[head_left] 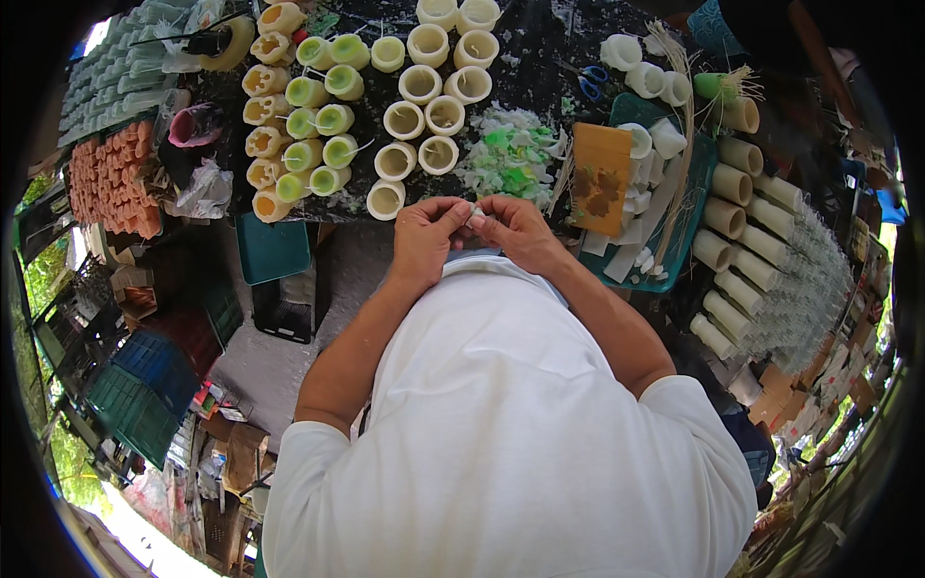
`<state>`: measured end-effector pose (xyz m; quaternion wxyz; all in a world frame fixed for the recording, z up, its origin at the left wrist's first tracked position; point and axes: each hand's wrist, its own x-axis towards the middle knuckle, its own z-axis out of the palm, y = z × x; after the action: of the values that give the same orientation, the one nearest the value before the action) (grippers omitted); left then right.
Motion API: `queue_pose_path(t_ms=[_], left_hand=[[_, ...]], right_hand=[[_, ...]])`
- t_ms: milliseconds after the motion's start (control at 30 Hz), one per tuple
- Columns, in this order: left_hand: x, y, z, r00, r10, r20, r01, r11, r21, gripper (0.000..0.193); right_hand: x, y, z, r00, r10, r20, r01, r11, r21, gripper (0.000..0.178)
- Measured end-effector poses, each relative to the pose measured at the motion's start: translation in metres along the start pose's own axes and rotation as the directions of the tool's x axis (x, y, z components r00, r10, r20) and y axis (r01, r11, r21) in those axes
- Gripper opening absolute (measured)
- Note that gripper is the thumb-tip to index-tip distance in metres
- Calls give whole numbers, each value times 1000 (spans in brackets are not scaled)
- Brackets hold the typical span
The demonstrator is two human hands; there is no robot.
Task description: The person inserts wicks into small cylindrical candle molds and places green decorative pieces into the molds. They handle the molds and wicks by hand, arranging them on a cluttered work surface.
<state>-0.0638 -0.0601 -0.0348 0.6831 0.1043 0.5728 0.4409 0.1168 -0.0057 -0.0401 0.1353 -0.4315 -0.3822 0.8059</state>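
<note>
My left hand and my right hand meet at the near edge of a dark worktable, fingertips pinched together on a small white piece between them. Just beyond my fingers lies a heap of white and green wax scraps. Cream hollow candle shells stand in rows ahead of my left hand. Green and yellow filled shells line up further left.
A teal tray at right holds white wax strips, an orange board with pressed leaves and dry straw. Cream cylinders lie beside it. Blue scissors rest further back. Crates and boxes stand on the floor at left.
</note>
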Motion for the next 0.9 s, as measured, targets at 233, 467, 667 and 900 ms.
queue_pose_path(t_ms=[233,467,667,900], left_hand=[[46,-2,30,997,-77,-7,76,993,-94,20],[124,-11,87,838,516,176,-491,576,654,30],[54,31,19,660,692,292,-454,58,889,23],[74,64,-36,638,635,435,-496,-94,863,19]], right_hand=[[1,17,-41,987,36,-155,26,925,380,28],[-7,49,-78,935,64,-349,42,957,287,30],[-10,46,-76,920,-73,-385,29,992,-119,27],[25,-11,-25,914,-277,-296,113,876,-469,20]])
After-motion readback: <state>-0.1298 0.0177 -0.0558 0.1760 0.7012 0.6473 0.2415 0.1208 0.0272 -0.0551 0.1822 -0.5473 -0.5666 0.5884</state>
